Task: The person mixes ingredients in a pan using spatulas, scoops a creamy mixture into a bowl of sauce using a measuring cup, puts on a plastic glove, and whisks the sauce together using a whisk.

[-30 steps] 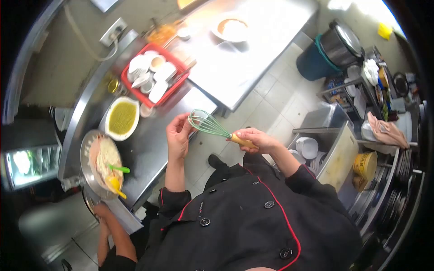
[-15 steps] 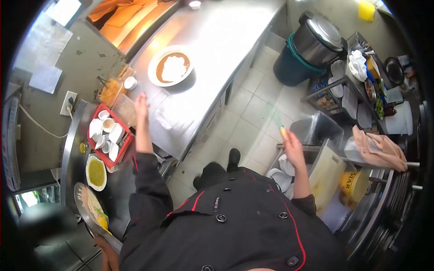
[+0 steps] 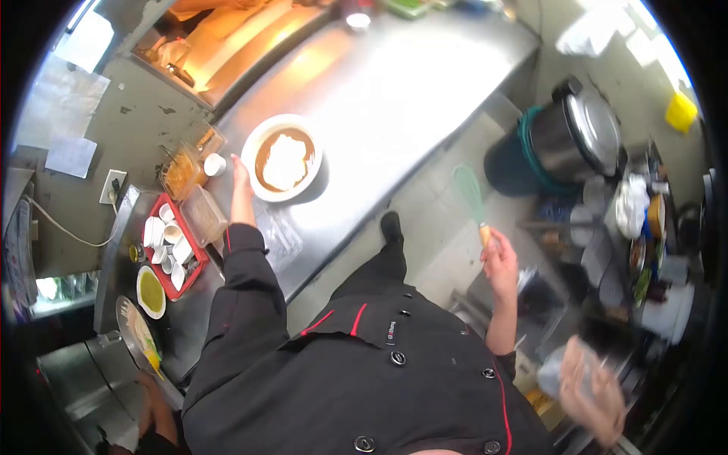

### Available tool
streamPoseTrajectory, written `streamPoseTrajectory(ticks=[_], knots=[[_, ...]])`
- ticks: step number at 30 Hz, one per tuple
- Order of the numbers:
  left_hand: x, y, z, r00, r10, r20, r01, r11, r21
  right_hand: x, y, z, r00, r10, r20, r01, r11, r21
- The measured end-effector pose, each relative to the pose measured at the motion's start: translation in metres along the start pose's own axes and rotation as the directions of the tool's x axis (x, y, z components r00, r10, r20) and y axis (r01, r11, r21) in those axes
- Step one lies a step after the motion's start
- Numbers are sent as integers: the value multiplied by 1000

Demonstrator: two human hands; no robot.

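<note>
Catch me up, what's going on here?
A person in a black jacket holds a green whisk by its handle in the right hand, away from the counter. The left hand is open beside a white bowl of something brown topped with white; whether it touches the bowl is unclear. The bowl rests on the counter.

Left — red basket [image 3: 199, 261] holding white containers [image 3: 155, 230], near green sauce [image 3: 151, 290] in an oval white dish [image 3: 158, 314]; right — lidded steel pot [image 3: 569, 136] and teal bin [image 3: 506, 164].
</note>
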State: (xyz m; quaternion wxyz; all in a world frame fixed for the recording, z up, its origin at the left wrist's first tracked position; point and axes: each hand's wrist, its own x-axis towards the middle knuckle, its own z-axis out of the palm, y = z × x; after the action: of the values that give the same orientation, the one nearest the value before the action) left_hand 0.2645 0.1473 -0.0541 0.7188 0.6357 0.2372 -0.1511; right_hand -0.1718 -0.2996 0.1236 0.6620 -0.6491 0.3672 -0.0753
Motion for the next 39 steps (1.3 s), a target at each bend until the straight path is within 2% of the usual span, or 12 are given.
streamPoseTrajectory(ticks=[3, 6, 8, 11, 16, 20, 23, 25, 29, 30, 35, 39], knots=[[-33, 14, 22, 999, 7, 46, 0, 989, -149, 63, -24, 20, 986, -6, 169, 4, 1000, 10], [-52, 15, 44, 995, -19, 95, 40, 974, -222, 116, -65, 59, 933, -201, 300, 280, 927, -249], [-75, 18, 74, 998, -42, 50, 54, 963, -262, 148, -89, 85, 785, -457, 419, 594, 748, -297], [-86, 3, 99, 997, -67, -34, 54, 953, -298, 184, -136, 119, 586, -474, 657, 786, 530, -318], [-139, -9, 171, 965, -25, -261, -65, 941, -333, 243, -142, 173, 406, -255, 877, 898, 287, -333], [-180, -8, 232, 922, -205, -330, 91, 940, -328, 289, -132, 223, 318, -123, 940, 943, 147, -299], [-192, -22, 255, 911, -240, -334, 95, 913, -397, 316, -149, 224, 59, -33, 998, 997, 44, -57], [-191, -43, 266, 915, -235, -329, 77, 900, -430, 345, -168, 236, 85, 17, 996, 996, -27, -84], [-201, -61, 304, 911, -236, -338, 65, 892, -446, 350, -159, 253, -55, -44, 997, 998, -41, 53], [-202, -62, 308, 910, -221, -351, 43, 892, -451, 347, -168, 243, -86, 82, 993, 996, 4, 86], [-203, -65, 311, 877, -182, -444, -43, 892, -451, 381, -190, 260, -72, 89, 993, 997, 47, 68], [-209, -59, 303, 872, -170, -460, -54, 898, -436, 374, -173, 250, -187, 186, 965, 981, -13, 193]])
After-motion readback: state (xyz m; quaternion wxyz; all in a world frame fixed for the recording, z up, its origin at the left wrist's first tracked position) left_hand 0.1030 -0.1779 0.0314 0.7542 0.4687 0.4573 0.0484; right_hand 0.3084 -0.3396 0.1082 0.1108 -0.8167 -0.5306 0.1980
